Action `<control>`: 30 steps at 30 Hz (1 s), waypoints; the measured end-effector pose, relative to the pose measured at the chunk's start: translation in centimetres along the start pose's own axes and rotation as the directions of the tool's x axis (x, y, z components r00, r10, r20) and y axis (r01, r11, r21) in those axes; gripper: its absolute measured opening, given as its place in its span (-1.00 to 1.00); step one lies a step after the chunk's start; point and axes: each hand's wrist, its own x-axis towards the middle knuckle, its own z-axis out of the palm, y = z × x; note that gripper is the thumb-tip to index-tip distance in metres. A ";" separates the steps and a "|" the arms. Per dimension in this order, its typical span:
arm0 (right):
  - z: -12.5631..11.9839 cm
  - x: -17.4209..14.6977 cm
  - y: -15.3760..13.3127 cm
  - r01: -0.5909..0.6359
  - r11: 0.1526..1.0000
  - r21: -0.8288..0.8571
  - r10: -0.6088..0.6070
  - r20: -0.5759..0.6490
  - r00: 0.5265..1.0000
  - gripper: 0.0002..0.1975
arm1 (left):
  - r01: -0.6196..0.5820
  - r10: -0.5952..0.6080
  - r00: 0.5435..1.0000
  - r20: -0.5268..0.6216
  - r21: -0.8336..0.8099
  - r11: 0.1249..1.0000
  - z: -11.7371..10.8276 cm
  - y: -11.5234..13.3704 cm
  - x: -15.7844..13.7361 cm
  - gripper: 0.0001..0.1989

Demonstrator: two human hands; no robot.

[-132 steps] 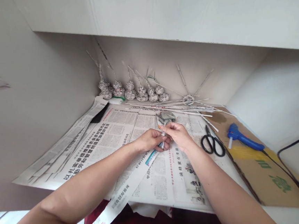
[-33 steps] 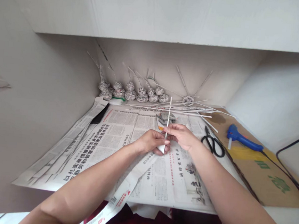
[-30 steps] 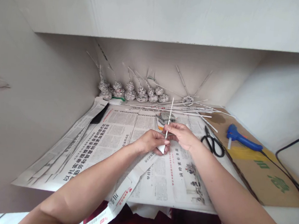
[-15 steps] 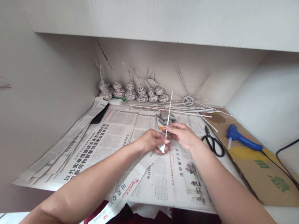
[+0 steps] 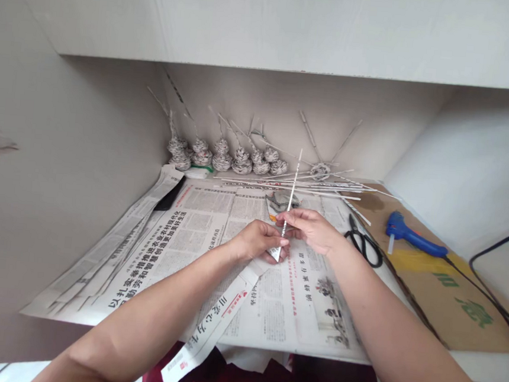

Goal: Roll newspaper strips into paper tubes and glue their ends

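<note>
My left hand pinches a newspaper strip where it winds into a thin roll. The strip's loose end trails down over the front edge of the table. Thumb and fingers of my right hand are closed on the slim paper tube, which rises tilted slightly to the right between both hands. Its lower end, a white folded corner, shows just below my left fingers. Whether a rod lies inside the tube cannot be seen.
Newspaper sheets cover the table. Cut strips lie left. Woven paper gourds line the back wall, with loose paper tubes before them. Black scissors and a blue glue gun on cardboard are right.
The tube's top has tipped to the right and reaches a bit higher. The strip's trailing end has drawn up and shifted right, with its print turned. Both hands stay in nearly the same place.
</note>
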 end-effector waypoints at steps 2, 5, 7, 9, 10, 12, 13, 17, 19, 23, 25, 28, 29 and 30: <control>-0.1 0.0 0.0 -0.003 1.000 0.001 0.003 0.023 1.000 -0.74 | 0.000 0.000 1.000 -0.007 -0.014 1.000 0.0 0.0 0.0 -0.62; -0.3 0.2 0.2 -0.003 1.000 0.031 0.006 -0.112 0.994 -0.76 | 0.031 -0.031 1.000 0.000 -0.020 0.999 0.1 0.1 0.0 -0.61; -0.4 0.3 0.3 -0.002 0.999 0.045 0.007 -0.114 0.993 -0.76 | 0.036 -0.036 0.999 0.008 -0.017 0.999 0.1 0.1 0.0 -0.61; -0.4 0.3 0.3 -0.004 0.999 0.041 0.006 -0.032 0.999 -0.74 | 0.025 -0.025 1.000 0.004 -0.013 1.000 0.1 0.1 -0.1 -0.60; -0.4 0.3 0.3 -0.005 0.999 0.037 0.005 -0.002 1.000 -0.74 | 0.024 -0.024 1.000 0.003 -0.011 1.000 0.1 0.0 -0.1 -0.60; -0.3 0.3 0.3 -0.007 0.999 0.039 0.008 -0.030 1.000 -0.76 | 0.032 -0.032 0.999 0.012 -0.006 0.999 0.1 -0.1 0.0 -0.59; -0.3 0.3 0.2 -0.004 0.999 0.042 0.008 -0.083 0.996 -0.77 | 0.036 -0.036 0.999 0.024 -0.003 0.999 0.1 -0.2 0.0 -0.59; -0.2 0.2 0.0 0.016 1.000 0.026 -0.012 -0.137 0.990 -0.75 | 0.013 -0.013 0.999 0.030 -0.004 1.000 0.1 -0.3 0.1 -0.60; -0.3 0.0 -0.2 0.017 1.000 -0.005 -0.017 -0.018 1.000 -0.74 | 0.005 -0.004 1.000 0.004 -0.016 1.000 0.1 -0.2 0.1 -0.60; -0.4 0.0 0.0 0.001 1.000 -0.016 -0.001 -0.046 0.999 -0.75 | 0.046 -0.045 0.999 0.014 -0.035 0.998 0.2 -0.1 0.0 -0.61; -0.4 0.3 0.3 0.005 1.000 -0.002 -0.005 -0.106 0.994 -0.72 | 0.062 -0.061 0.998 0.024 -0.036 0.997 0.2 -0.1 0.0 -0.61; -0.7 0.9 0.8 0.085 0.994 -0.067 -0.096 -0.187 0.978 -0.64 | 0.066 -0.065 0.998 0.016 -0.038 0.997 0.1 -0.1 0.0 -0.60; -0.9 1.1 0.9 0.132 0.982 -0.136 -0.161 -0.237 0.958 -0.62 | 0.068 -0.068 0.998 0.011 -0.041 0.997 0.1 0.0 0.0 -0.60; -1.2 1.3 1.0 0.181 0.953 -0.243 -0.250 -0.288 0.925 -0.60 | 0.071 -0.071 0.997 0.006 -0.045 0.996 0.1 0.0 0.1 -0.60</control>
